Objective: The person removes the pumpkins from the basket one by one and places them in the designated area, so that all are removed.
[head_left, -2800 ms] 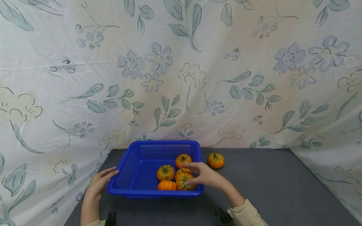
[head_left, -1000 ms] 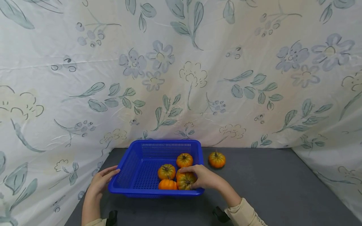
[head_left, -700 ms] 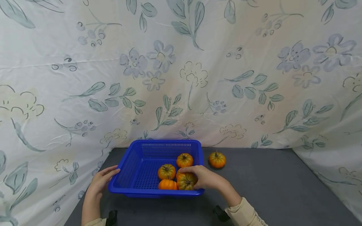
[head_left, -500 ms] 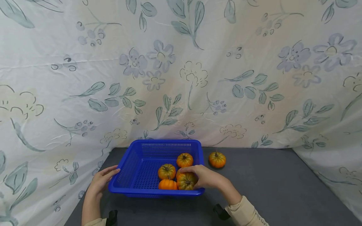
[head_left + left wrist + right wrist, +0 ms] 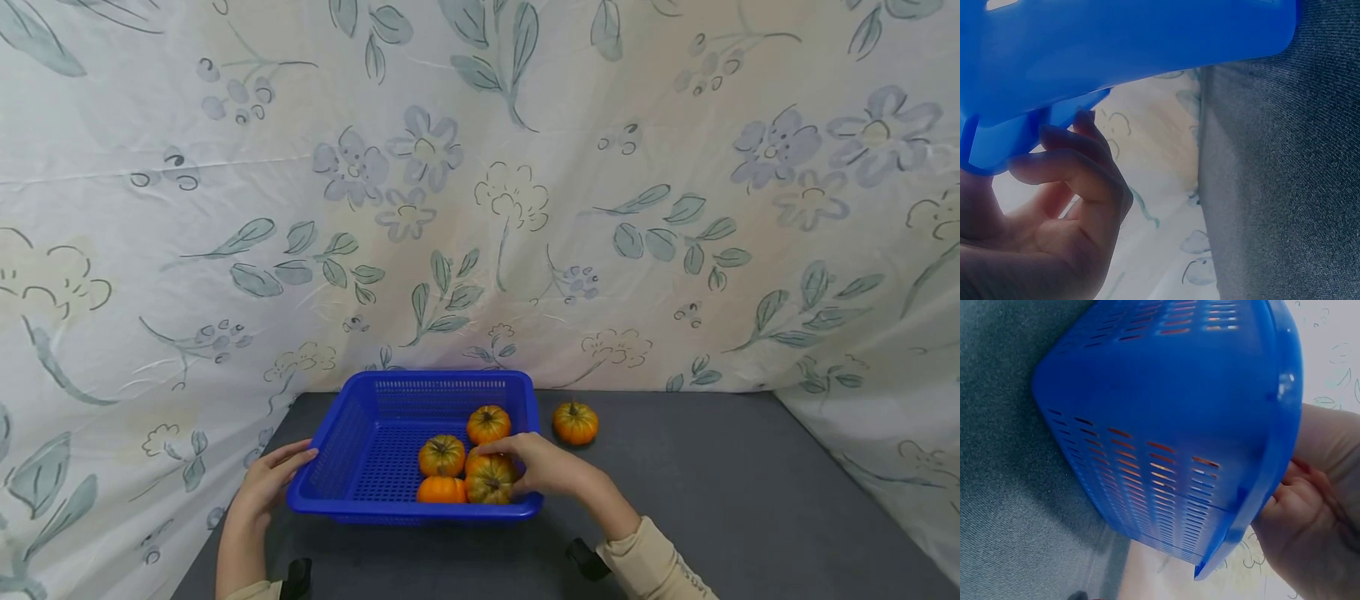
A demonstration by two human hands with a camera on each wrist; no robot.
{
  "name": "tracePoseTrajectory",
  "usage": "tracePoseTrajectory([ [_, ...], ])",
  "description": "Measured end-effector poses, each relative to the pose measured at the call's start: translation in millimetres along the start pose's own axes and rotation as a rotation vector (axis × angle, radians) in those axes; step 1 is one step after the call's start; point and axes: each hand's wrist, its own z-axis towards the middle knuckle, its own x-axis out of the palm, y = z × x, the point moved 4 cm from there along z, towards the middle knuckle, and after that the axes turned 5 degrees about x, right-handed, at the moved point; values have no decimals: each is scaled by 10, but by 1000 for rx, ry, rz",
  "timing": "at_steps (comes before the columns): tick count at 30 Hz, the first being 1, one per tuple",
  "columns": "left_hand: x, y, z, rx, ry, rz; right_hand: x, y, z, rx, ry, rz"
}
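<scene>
In the head view, a blue plastic basket [image 5: 442,377] holds several small pumpkins in its right half. My right hand [image 5: 551,467] reaches over the right rim, with fingers and thumb around a green-orange pumpkin [image 5: 490,480] in the front right corner. Another pumpkin [image 5: 477,457], mostly hidden, lies behind it under the fingertips. A bright orange pumpkin [image 5: 441,490] sits left of the gripped one. Beyond these are a mottled pumpkin [image 5: 442,456] and a back pumpkin [image 5: 488,424]. My left hand [image 5: 1079,206] holds the basket's left rim, its fingers curved in under the lip.
One more pumpkin [image 5: 575,424] stands on the dark grey table [image 5: 697,492], just outside the basket's back right side. A floral curtain [image 5: 480,208] hangs behind the table and along both sides.
My right hand has closed in on the green-orange pumpkin from above. In the last half second that pumpkin and the bright orange one beside it shift slightly left. The left hand stays at the rim.
</scene>
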Motion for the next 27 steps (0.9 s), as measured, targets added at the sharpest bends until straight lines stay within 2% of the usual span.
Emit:
tracePoseTrajectory([
  [7,6,-11,-7,2,-4,11,24,-20,1,11,-34,35],
  [16,1,10,0,3,-13,6,35,27,-11,35,-7,-11],
  [27,-2,23,4,14,-15,20,69,41,-23,-44,-97,-50],
])
